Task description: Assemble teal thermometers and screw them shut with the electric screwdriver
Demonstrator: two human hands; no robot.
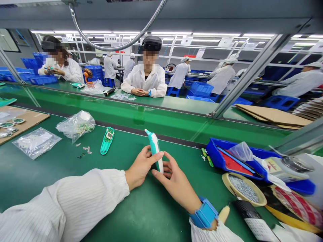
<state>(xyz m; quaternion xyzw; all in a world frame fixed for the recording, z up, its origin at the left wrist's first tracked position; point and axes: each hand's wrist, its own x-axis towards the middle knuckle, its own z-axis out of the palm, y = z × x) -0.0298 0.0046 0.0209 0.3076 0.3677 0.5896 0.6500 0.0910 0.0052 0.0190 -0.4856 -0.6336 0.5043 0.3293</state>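
Teal-and-white handheld device [155,151] is standing tilted in both hands, slightly right of centre over the green worktop [146,215], its narrow tip pointing far and left. Through the head camera I am seeing the left hand [139,166] closing on its middle, thumb lying across the white face, other fingers mostly hiding behind. The right hand [176,178] is curving partly open fingers round the lower end, thumb on the near left side; how firmly they are pressing, I am not able to tell. A blue wristband [205,215] is circling the right wrist.

Left of the hands, an open teal shell [107,141] is lying on the worktop, showing its circuit board. Farther left I am noting a bulging clear bag [77,126], small loose parts [87,149] just near of it, a flat clear bag [36,143] and a cardboard sheet [37,118] bearing more parts.

On the right, a blue bin [213,151] is holding mixed items; two green cylinders [210,161] are lying just beside it. Nearer, a round dish [226,180] is holding small metallic pieces, and a pale handle [224,213] is lying beside the wristband.

Across the far worktop [174,103], a seated person [145,79] is resting joined hands.
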